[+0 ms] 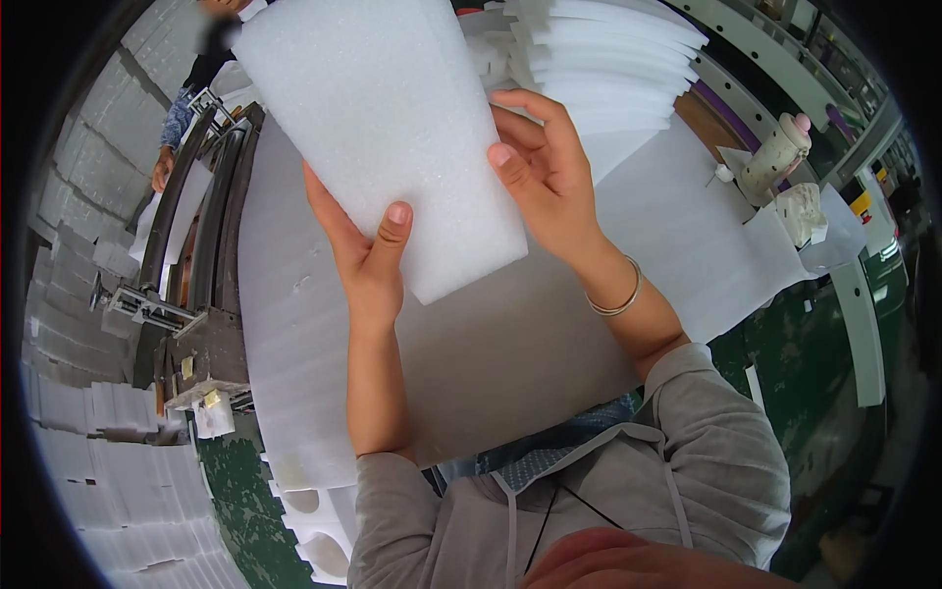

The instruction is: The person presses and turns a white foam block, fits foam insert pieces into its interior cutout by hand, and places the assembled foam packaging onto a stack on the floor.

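Observation:
A white foam sheet [378,128] is held up and tilted in front of me, its narrow lower end toward my body. My left hand [363,240] grips its lower left edge, with the thumb on the near face and the other fingers partly hidden along and behind it. On the right edge, my right hand [554,172] has curled fingers and the thumb tip against the foam. Beneath lies a table covered with a pale sheet [304,393]. Stacked white foam sheets [608,59] rise just beyond my right hand.
At left stands a roller machine [221,216], with another person's hand [163,169] beyond it. A pinkish-capped bottle [777,157] and a crumpled white bag [800,211] sit at the table's right. Piled white sheets [128,491] line the far left; green floor [245,501] shows below.

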A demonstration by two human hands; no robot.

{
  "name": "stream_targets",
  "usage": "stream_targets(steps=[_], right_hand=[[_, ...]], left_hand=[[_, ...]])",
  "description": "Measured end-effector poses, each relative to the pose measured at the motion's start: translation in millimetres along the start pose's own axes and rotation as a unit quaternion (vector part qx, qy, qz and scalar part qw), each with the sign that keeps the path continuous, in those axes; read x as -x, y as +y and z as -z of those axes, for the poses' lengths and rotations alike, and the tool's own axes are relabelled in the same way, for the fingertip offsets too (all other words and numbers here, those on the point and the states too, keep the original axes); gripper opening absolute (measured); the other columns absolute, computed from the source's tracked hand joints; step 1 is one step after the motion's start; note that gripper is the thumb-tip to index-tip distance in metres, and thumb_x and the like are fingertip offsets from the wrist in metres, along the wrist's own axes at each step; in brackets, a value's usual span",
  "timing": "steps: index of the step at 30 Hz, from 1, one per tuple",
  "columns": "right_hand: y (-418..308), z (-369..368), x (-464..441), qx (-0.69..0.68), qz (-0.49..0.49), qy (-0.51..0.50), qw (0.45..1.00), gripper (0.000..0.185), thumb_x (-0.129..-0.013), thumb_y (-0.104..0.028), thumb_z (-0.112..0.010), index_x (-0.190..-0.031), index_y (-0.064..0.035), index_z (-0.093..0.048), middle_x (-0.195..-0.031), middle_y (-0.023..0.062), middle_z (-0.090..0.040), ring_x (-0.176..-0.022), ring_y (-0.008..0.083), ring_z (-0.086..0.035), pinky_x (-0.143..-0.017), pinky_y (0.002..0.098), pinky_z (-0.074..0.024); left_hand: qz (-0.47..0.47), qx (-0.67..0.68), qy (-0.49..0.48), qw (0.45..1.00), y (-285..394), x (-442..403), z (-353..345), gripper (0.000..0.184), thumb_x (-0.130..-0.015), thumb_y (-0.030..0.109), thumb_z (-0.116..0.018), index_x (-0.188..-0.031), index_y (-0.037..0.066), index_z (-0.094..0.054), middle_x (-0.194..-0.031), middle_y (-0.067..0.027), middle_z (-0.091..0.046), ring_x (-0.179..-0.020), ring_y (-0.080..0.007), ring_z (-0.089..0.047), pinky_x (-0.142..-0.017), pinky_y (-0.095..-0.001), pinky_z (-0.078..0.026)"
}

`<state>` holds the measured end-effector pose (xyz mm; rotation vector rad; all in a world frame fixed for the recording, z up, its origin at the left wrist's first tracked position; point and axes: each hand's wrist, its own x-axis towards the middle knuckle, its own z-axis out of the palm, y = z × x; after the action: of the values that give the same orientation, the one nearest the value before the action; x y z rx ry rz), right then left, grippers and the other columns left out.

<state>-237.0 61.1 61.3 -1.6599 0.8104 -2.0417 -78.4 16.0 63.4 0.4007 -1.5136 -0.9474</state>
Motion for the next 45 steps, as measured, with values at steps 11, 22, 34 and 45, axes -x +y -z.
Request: stream_targets(steps=[11, 22, 34, 45], right_hand=[[2, 24, -12, -0.122, 0.03, -0.044, 0.991, 0.063, -0.084, 0.001, -0.046, -0.14, -0.0094, -0.019, -0.136, 0.0146, -0.04, -0.125, 0.0251, -0.04, -0.097, 0.0379, -0.0342], [23, 8, -6, 0.011, -0.061, -0.089, 0.994, 0.066, -0.092, -0.035, -0.049, -0.141, -0.0023, -0.02, -0.141, 0.0167, -0.031, -0.129, 0.0272, -0.032, -0.101, 0.0364, -0.0317], [20, -1, 1, 0.107, -0.044, -0.037, 0.993, 0.052, -0.094, -0.031, -0.046, -0.135, -0.0031, -0.034, -0.126, 0.0172, -0.051, -0.11, 0.0244, -0.054, -0.089, 0.0314, -0.043], [13, 5, -1, 0.083, -0.029, -0.054, 0.995, 0.048, -0.091, -0.024, -0.05, -0.133, -0.0031, -0.038, -0.123, 0.0142, -0.053, -0.112, 0.0263, -0.052, -0.087, 0.033, -0.0455]], left_hand=[[-0.007, 0.029, -0.078, 0.997, -7, -19, 55, 0.106, -0.065, 0.035, -0.072, -0.142, 0.002, -0.008, -0.141, -0.0174, -0.026, -0.131, -0.0284, -0.025, -0.107, -0.0412, -0.019], [-0.006, -0.01, -0.04, 0.999, 0, -3, -4, 0.079, -0.086, 0.029, -0.059, -0.141, -0.001, -0.009, -0.142, -0.0177, -0.022, -0.13, -0.0248, -0.026, -0.106, -0.0356, -0.021], [0.026, 0.03, 0.023, 0.999, -8, -6, 7, 0.056, -0.089, 0.024, -0.054, -0.134, -0.003, -0.033, -0.131, -0.0114, -0.043, -0.12, -0.0192, -0.04, -0.101, -0.0316, -0.029], [0.003, 0.058, -0.029, 0.998, -7, -9, 15, 0.066, -0.086, 0.021, -0.058, -0.137, -0.004, -0.025, -0.139, -0.0126, -0.034, -0.126, -0.0212, -0.033, -0.104, -0.0325, -0.023]])
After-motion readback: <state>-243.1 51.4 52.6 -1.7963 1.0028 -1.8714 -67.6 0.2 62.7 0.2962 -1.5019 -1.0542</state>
